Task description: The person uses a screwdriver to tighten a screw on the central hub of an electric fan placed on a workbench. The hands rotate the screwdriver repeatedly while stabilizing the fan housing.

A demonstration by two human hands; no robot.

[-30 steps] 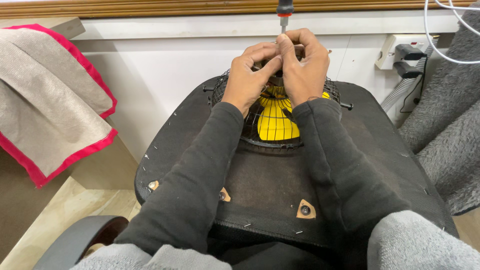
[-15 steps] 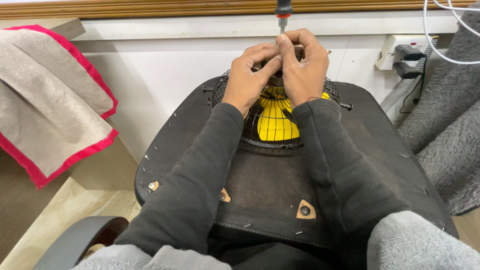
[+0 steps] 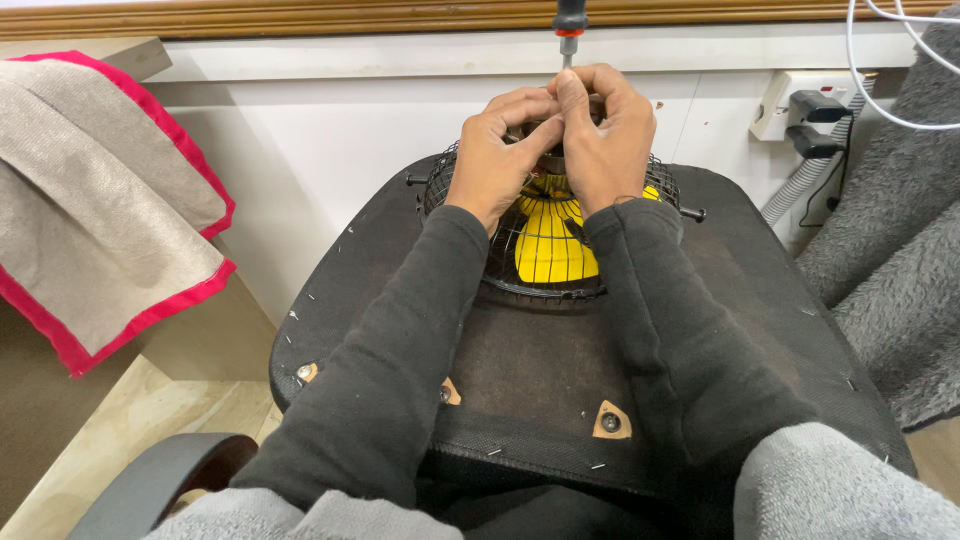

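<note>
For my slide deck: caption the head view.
Both hands, left hand and right hand, grip a screwdriver over a yellow-bladed caged fan.

White wall under a wooden trim strip, pale wood floor below.
At 9 o'clock a red-edged beige cloth [image 3: 110, 220] drapes a ledge; at 2 o'clock a white wall socket [image 3: 790, 105]; at 3 o'clock grey fleece fabric [image 3: 895, 270].

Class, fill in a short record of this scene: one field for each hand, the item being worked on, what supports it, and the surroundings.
left hand: fingers pinched at the fan's top centre
right hand: fingers meet the left's; contents hidden
item: wire-caged fan with yellow blades
tool: screwdriver upright above the hands
support: black padded seat underside
surroundings: red-edged cloth at left, wall socket at right
</note>
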